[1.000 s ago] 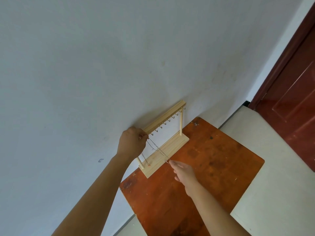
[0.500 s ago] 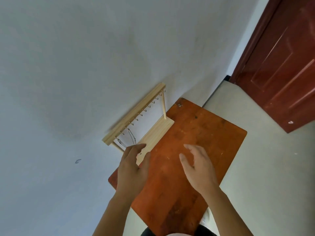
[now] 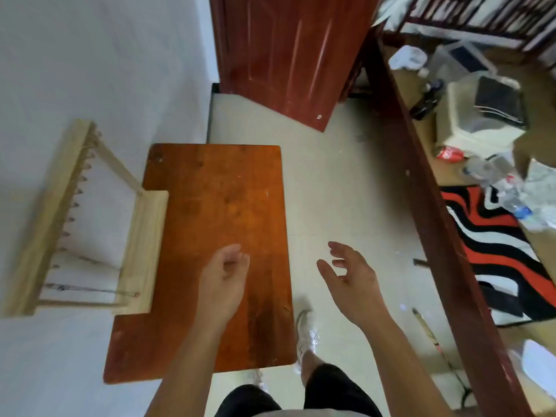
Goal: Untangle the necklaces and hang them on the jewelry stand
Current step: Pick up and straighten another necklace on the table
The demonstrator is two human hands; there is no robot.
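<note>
pale wood jewelry stand [image 3: 144, 254]: set at the left edge of the counter [image 3: 216, 206], against the white wall [image 3: 90, 55]; top bar with a row of small hooks, two thin posts, flat base. necklaces [image 3: 90, 288]: thin chains hanging from the hooks near the stand's near end, one ending in a small reddish pendant close to the base; blurred, so the count cannot be told. counter: reddish-brown wooden top, scuffed and bare apart from the stand. left hand [image 3: 224, 281]: above the near part of the counter, fingers loosely curled, holding nothing, well apart from the stand. right hand [image 3: 352, 284]: out past the counter's right edge, above the floor [image 3: 331, 191], fingers spread and empty. dark red door [image 3: 285, 49]: at the far side of the room. striped rug [image 3: 496, 251]: red, black and white, on the right beyond a dark wooden rail.
</note>
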